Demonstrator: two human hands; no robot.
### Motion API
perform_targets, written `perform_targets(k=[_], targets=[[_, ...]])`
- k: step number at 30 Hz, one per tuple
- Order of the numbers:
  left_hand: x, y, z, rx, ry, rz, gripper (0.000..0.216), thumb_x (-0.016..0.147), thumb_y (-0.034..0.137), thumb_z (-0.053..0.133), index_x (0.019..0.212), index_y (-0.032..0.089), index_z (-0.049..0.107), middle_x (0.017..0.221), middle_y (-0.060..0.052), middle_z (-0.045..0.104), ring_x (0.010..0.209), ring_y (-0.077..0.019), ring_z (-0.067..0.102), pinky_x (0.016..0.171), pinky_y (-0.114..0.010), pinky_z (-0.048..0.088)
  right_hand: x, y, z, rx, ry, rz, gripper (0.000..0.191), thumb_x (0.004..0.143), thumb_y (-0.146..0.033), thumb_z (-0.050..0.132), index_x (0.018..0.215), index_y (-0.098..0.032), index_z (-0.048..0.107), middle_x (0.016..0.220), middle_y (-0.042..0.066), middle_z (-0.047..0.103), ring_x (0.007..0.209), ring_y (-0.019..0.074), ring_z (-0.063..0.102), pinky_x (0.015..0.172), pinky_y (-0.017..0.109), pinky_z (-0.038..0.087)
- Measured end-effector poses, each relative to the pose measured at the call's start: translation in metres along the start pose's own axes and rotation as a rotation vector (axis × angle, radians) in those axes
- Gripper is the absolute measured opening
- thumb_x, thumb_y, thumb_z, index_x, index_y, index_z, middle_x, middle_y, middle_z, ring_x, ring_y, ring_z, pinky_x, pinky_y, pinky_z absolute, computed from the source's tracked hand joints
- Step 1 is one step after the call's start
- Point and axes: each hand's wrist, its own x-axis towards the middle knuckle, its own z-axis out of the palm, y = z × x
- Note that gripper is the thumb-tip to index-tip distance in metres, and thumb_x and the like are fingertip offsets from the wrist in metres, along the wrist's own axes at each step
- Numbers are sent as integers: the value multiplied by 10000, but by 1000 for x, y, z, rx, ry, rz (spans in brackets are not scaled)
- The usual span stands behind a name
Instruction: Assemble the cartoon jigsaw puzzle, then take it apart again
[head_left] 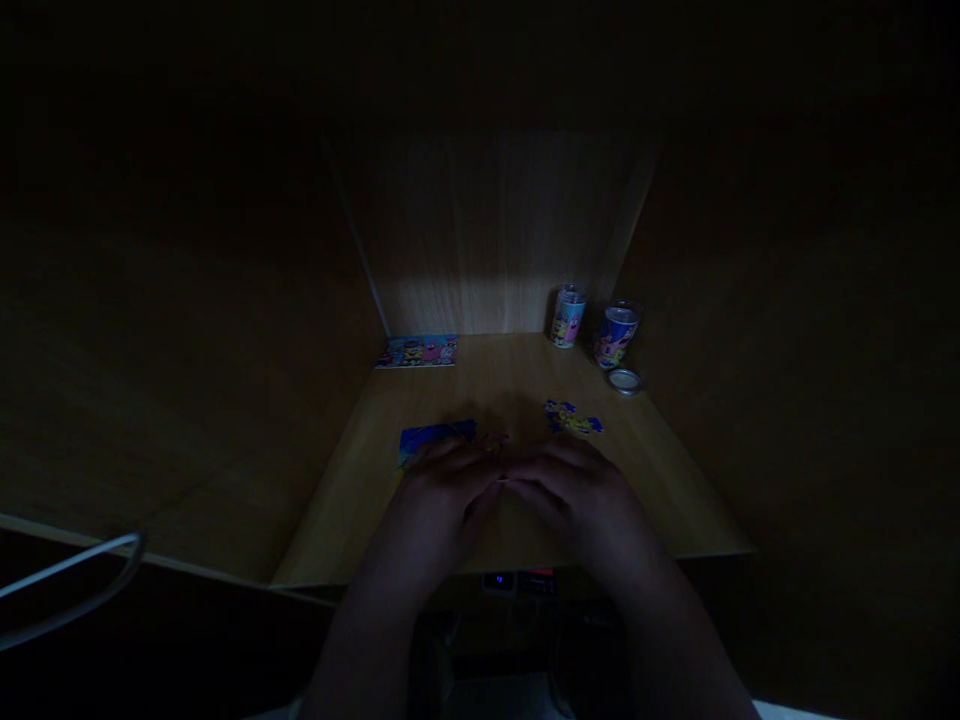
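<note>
In the dim head view my left hand (pixel 442 490) and my right hand (pixel 581 490) meet fingertip to fingertip above the wooden board. Both are closed in a pinch on a small jigsaw piece (pixel 502 478), of which only a pale edge shows. Under and beyond my left fingers lies a partly joined blue jigsaw puzzle (pixel 436 433), its lower part covered by the hand. Just past the fingertips are a few reddish and yellow jigsaw pieces (pixel 493 440). Farther right, beyond my right hand, sits a cluster of blue and yellow jigsaw pieces (pixel 571 418).
Two cartoon-printed tins, one (pixel 568 318) at the back and one (pixel 616 336) nearer, stand at the right. A round lid (pixel 624 381) lies before them. A cartoon picture card (pixel 418 351) is at the back left. Wooden walls enclose the board; a white cable (pixel 71 565) hangs left.
</note>
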Motion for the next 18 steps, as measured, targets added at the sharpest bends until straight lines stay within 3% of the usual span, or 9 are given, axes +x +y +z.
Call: perform_targets(k=[3,8,10,12,14,18], targets=[[0,0,1,16,31,-46,194,1055,154,740,1209,264,783,1197,-39,850,1056,-286,770,941,-485,605,-3,5,-7,-91,52,98,97,1065,-188,736,1088,-245,811,1036,24,833,950,206,771,892,347,582],[1,-1,0,54,92,-128,112,1067,139,694,1054,227,763,1113,-55,836,1018,-284,754,926,-488,602,-24,42,-45,-375,223,484,156,1056,-291,723,1087,-230,863,1123,86,849,947,264,799,825,372,579],[1,-1,1,69,74,-147,122,1059,131,689,1025,224,761,1104,-60,833,1025,-291,753,937,-505,606,-33,56,-56,-529,207,628,219,1066,-323,681,1123,-256,882,1138,101,855,891,279,795,756,385,557],[2,-2,2,71,42,-146,133,1058,129,683,1039,225,772,1120,-59,838,1043,-293,756,962,-523,611,-38,63,-60,-641,69,703,275,1076,-329,632,1123,-247,891,1061,134,849,812,291,769,727,406,543],[2,-2,2,65,23,-136,150,1058,129,677,1089,226,787,1170,-58,846,1078,-296,764,997,-543,612,-35,61,-57,-668,-1,680,299,1088,-339,613,1138,-215,881,1068,163,835,857,317,758,788,444,562],[2,0,2,65,-22,-107,239,1066,159,690,1253,266,796,1316,-37,828,1200,-307,741,1074,-576,589,-18,38,-37,-503,62,449,235,1083,-318,666,1160,-186,844,1198,157,806,1086,324,728,983,465,570]])
